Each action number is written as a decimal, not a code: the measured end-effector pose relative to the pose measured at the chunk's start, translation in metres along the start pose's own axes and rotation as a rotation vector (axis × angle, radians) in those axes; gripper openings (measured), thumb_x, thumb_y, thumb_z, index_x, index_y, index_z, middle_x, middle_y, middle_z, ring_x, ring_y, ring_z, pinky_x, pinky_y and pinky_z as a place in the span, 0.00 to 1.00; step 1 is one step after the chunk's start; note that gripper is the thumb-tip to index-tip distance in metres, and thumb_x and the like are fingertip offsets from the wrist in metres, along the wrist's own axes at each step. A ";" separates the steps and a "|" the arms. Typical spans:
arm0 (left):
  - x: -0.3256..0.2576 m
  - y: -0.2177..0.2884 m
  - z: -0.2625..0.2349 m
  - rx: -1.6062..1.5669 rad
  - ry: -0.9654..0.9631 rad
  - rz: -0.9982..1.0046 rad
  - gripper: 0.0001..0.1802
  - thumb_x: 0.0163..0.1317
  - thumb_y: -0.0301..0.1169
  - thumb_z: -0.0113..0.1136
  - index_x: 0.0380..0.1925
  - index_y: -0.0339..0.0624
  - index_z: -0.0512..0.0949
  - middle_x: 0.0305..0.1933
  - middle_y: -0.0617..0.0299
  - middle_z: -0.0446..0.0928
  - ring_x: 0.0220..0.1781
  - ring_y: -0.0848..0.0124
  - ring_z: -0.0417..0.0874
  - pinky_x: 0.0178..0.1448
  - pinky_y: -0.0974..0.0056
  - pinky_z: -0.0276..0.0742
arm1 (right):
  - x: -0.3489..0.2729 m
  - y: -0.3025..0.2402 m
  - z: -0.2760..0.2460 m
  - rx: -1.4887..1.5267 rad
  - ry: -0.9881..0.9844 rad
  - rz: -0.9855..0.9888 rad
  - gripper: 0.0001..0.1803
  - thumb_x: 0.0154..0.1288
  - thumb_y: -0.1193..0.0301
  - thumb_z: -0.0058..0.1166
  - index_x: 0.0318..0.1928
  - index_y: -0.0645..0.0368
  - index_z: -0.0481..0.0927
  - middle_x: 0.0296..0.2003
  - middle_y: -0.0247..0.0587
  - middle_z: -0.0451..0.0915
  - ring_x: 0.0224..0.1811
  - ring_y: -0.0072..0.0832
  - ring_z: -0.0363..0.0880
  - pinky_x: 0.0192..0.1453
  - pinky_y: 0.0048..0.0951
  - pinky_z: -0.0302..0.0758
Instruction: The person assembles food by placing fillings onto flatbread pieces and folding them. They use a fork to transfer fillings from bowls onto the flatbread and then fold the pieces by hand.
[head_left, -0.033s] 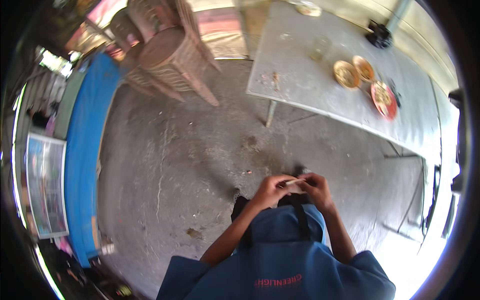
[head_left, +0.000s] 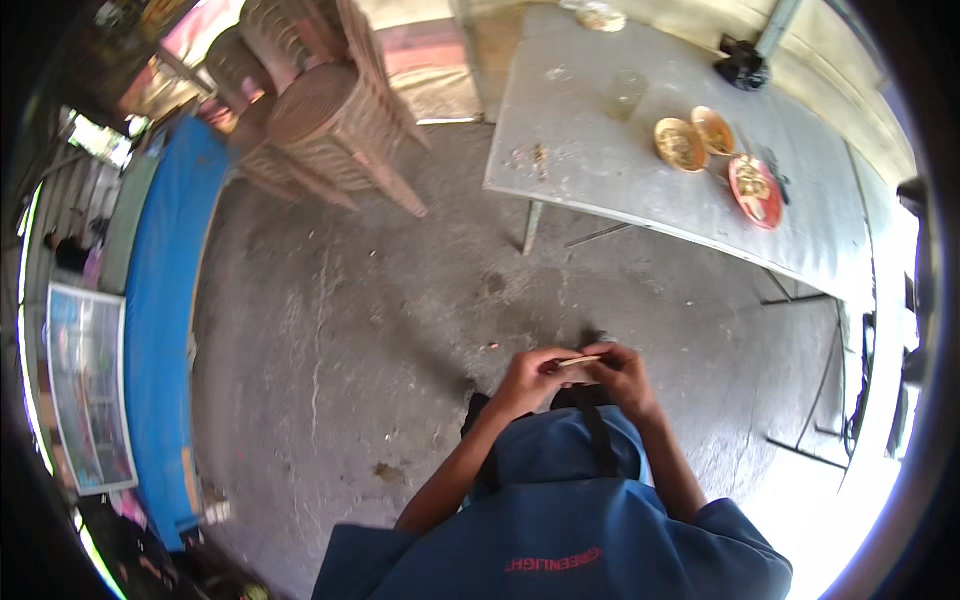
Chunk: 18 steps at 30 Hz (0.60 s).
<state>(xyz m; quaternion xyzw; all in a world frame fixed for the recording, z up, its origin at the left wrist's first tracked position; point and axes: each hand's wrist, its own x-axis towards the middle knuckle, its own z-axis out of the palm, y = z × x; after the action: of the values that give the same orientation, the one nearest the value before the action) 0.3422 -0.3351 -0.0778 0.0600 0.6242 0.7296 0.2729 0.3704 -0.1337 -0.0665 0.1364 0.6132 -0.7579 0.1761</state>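
Observation:
In front of my waist, my left hand [head_left: 532, 380] and my right hand [head_left: 624, 378] meet with bent fingers. Between their fingertips stretches a thin, pale, stick-like thing [head_left: 579, 361], nearly level; its kind is too small to make out. Each hand pinches one end of it. Below it, dark clothing and part of my shoes show.
Ahead to the right, a grey table [head_left: 590, 165] bears two orange bowls [head_left: 680, 145] of food, a red plate [head_left: 756, 192], a clear glass [head_left: 626, 95] and a black bag [head_left: 742, 66]. Stacked plastic chairs [head_left: 315, 105] stand far left, near a blue-covered counter [head_left: 170, 320] and glass case [head_left: 90, 385].
The table and chairs have shifted slightly left in the view. My fingers have moved a little, and the pale stick-like thing now shows more plainly between them.

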 end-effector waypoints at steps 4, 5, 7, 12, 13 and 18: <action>-0.011 0.018 -0.043 -0.189 -0.031 -0.025 0.10 0.66 0.22 0.63 0.46 0.33 0.84 0.45 0.54 0.86 0.45 0.71 0.86 0.47 0.68 0.84 | -0.006 0.004 0.049 0.186 -0.016 -0.009 0.09 0.70 0.77 0.57 0.50 0.63 0.80 0.43 0.41 0.85 0.43 0.26 0.85 0.46 0.25 0.83; -0.012 0.019 -0.045 -0.136 -0.054 -0.050 0.10 0.66 0.22 0.63 0.46 0.33 0.84 0.45 0.54 0.86 0.46 0.71 0.86 0.48 0.68 0.84 | -0.008 0.006 0.053 0.220 -0.009 -0.015 0.09 0.71 0.77 0.56 0.50 0.63 0.80 0.43 0.41 0.85 0.42 0.25 0.85 0.46 0.25 0.83; -0.010 0.023 -0.051 -0.059 -0.091 -0.135 0.10 0.65 0.21 0.64 0.45 0.33 0.85 0.45 0.54 0.86 0.46 0.71 0.86 0.50 0.68 0.84 | -0.009 0.007 0.049 0.289 -0.055 0.077 0.09 0.72 0.75 0.55 0.49 0.64 0.82 0.43 0.38 0.85 0.40 0.23 0.84 0.46 0.24 0.82; 0.012 0.013 -0.030 -0.001 -0.149 -0.244 0.11 0.62 0.21 0.67 0.46 0.34 0.85 0.45 0.56 0.86 0.44 0.73 0.85 0.51 0.69 0.82 | -0.008 0.022 0.017 0.386 -0.007 0.186 0.10 0.72 0.74 0.56 0.51 0.62 0.81 0.43 0.37 0.83 0.41 0.23 0.84 0.47 0.23 0.83; 0.019 0.009 -0.023 0.009 -0.151 -0.255 0.11 0.63 0.21 0.67 0.46 0.34 0.85 0.45 0.57 0.86 0.45 0.73 0.85 0.51 0.69 0.82 | -0.008 0.025 0.008 0.403 0.014 0.193 0.10 0.72 0.74 0.56 0.51 0.62 0.81 0.43 0.37 0.83 0.41 0.22 0.84 0.46 0.23 0.83; 0.072 -0.013 0.030 -0.051 -0.135 -0.375 0.09 0.64 0.20 0.64 0.45 0.34 0.84 0.43 0.58 0.85 0.45 0.74 0.85 0.52 0.70 0.80 | 0.008 0.019 -0.066 0.324 -0.028 0.156 0.09 0.71 0.73 0.58 0.48 0.63 0.81 0.41 0.37 0.84 0.39 0.20 0.83 0.44 0.21 0.82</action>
<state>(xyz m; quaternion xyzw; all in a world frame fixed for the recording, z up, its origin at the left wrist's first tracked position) 0.2989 -0.2741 -0.1020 -0.0157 0.5860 0.6760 0.4466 0.3712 -0.0732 -0.1007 0.1995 0.4680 -0.8327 0.2185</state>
